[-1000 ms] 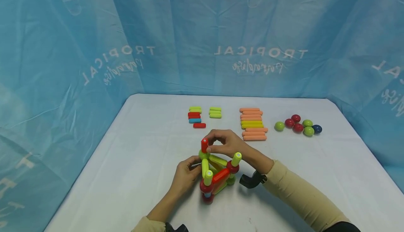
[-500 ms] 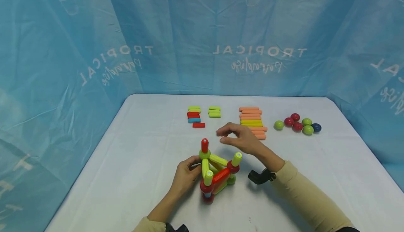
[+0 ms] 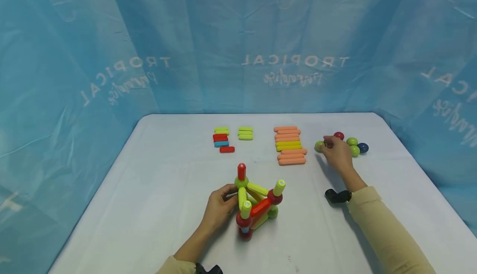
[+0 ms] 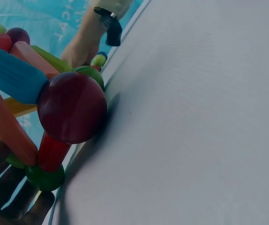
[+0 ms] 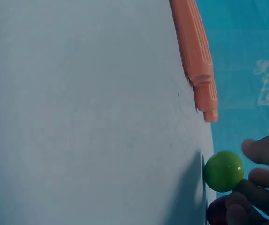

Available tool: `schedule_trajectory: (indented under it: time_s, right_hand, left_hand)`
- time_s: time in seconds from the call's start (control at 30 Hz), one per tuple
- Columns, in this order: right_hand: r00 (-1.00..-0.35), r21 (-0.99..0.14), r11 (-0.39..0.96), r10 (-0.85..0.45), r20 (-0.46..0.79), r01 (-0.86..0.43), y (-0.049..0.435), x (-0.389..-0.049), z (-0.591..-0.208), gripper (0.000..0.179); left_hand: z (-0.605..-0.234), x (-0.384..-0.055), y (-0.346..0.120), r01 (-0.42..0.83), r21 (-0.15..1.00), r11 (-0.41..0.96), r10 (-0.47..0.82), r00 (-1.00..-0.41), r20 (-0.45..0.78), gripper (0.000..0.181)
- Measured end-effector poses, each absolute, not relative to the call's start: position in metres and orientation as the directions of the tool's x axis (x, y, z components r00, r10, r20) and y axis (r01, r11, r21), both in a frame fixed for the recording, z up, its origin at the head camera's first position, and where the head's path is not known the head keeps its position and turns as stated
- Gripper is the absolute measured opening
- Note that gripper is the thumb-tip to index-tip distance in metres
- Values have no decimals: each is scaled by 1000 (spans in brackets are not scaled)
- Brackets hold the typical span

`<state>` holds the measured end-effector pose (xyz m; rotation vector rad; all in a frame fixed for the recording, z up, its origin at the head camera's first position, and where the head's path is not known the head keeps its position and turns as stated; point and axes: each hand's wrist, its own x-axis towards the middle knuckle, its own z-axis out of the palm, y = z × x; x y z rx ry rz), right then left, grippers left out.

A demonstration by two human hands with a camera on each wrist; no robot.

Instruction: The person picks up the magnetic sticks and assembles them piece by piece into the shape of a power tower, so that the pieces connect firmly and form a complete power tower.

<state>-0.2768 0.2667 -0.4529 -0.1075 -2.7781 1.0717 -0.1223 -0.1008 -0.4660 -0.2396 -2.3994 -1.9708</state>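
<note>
A frame of coloured sticks and balls [image 3: 261,207] stands on the table in front of me, with one red and two lime-green short sticks upright on its top balls. My left hand [image 3: 217,207] holds its left side; some of those fingers are hidden behind it. In the left wrist view, a dark red ball [image 4: 72,108] is closest. Farther right, my right hand [image 3: 338,154] reaches down over the loose balls with bent, spread fingers. A green ball [image 5: 224,171] lies beside its fingertips, and a partly hidden red ball [image 5: 217,211] is by the thumb, contact unclear.
Orange and yellow long sticks [image 3: 290,145] lie in a column at the back. Short red sticks [image 3: 227,150], a blue stick [image 3: 221,144] and lime-green sticks [image 3: 245,133] lie left of them. A dark blue ball [image 3: 363,147] sits at right. Blue cloth [image 3: 238,83] hangs behind the white table.
My right hand has let go of the upright red stick on the frame and moved right to the loose balls. The left hand keeps its hold. The head view has shifted slightly.
</note>
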Motion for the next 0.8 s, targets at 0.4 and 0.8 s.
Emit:
schedule_trajectory:
  time_s: [0.4, 0.8]
  right_hand:
    - [-988, -574, 819, 76, 131, -13, 268, -283, -462, 41]
    - [-883, -921, 112, -349, 314, -372, 152, -216, -382, 37]
  left_hand:
    - [-465, -126, -102, 77, 969, 233, 91, -994, 57, 24]
    - [-467, -124, -104, 58, 982, 182, 77, -996, 44, 24]
